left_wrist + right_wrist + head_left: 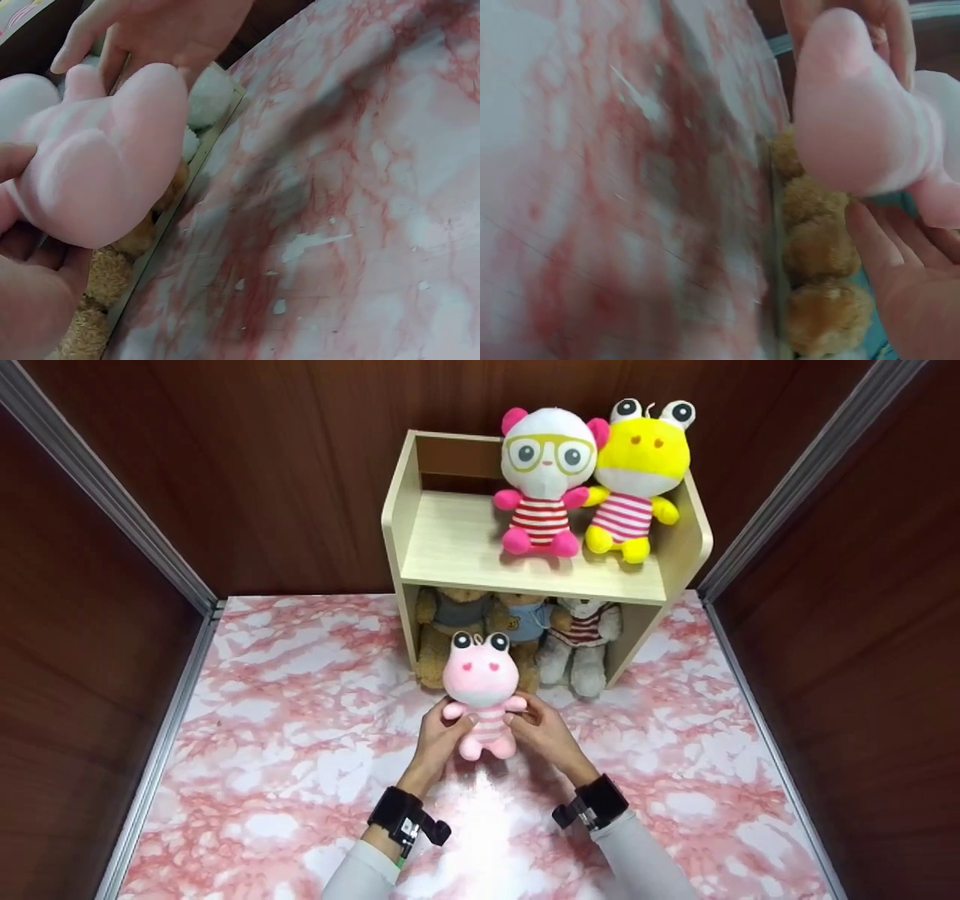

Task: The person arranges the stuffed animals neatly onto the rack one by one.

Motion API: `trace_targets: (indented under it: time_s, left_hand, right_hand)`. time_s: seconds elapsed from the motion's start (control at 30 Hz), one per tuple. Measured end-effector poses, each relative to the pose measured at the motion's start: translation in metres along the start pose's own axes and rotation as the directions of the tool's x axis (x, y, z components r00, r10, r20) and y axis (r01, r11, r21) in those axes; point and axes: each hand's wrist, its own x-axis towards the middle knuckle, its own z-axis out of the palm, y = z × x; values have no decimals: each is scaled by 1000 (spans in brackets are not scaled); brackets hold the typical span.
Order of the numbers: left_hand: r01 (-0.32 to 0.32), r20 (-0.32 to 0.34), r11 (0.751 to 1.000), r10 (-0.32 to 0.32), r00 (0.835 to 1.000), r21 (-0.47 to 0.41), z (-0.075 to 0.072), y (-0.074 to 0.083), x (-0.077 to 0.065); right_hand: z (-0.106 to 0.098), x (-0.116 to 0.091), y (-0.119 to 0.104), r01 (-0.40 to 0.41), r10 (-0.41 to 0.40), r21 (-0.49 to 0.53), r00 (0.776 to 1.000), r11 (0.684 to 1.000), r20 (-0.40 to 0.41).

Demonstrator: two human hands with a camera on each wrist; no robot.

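A pink plush frog (pixel 480 679) with bulging black-and-white eyes and a striped belly is held up in front of a small shelf, facing me. My left hand (pixel 435 742) grips one side of its body, thumb on the belly and fingers behind. On the other side my right hand (pixel 553 736) holds it the same way, thumb at the stripes beneath its arm. From below, the left wrist view shows the frog's rounded feet (pixel 86 184) between both hands. In the right wrist view, its pink underside (pixel 855 127) hangs above the table.
The pale wooden shelf (pixel 457 536) carries a pink-and-white plush panda (pixel 547 465) and a yellow plush frog (pixel 637 472) on top. Several teddy bears (pixel 525 622) sit in its lower compartment. Dark wood panels (pixel 285 472) enclose the marbled pink table (pixel 300 735).
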Motion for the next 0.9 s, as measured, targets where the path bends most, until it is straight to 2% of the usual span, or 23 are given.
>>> trace_targets:
  time_s: [0.13, 0.27, 0.47, 0.67, 0.77, 0.9]
  left_hand:
    - [-13, 69, 1000, 12, 998, 16, -1, 4, 2]
    - [-33, 95, 999, 31, 995, 22, 0, 5, 4]
    - [-40, 12, 996, 39, 999, 77, 4, 2, 4]
    - [10, -46, 993, -5, 999, 119, 4, -1, -2]
    - [-2, -72, 981, 17, 997, 196, 4, -1, -3]
    - [-49, -110, 954, 85, 990, 296, 5, -1, -2]
  right_hand:
    - [3, -1, -13, 27, -27, -131, 1000, 991, -5]
    - [12, -7, -33, 58, -65, -161, 997, 985, -36]
    - [16, -8, -39, 99, -127, -223, 985, 970, -113]
    - [12, 3, -13, 115, -164, -254, 970, 960, -181]
    - [10, 6, -4, 118, -165, -253, 971, 960, -173]
    - [10, 5, -3, 143, -166, -183, 979, 973, -117]
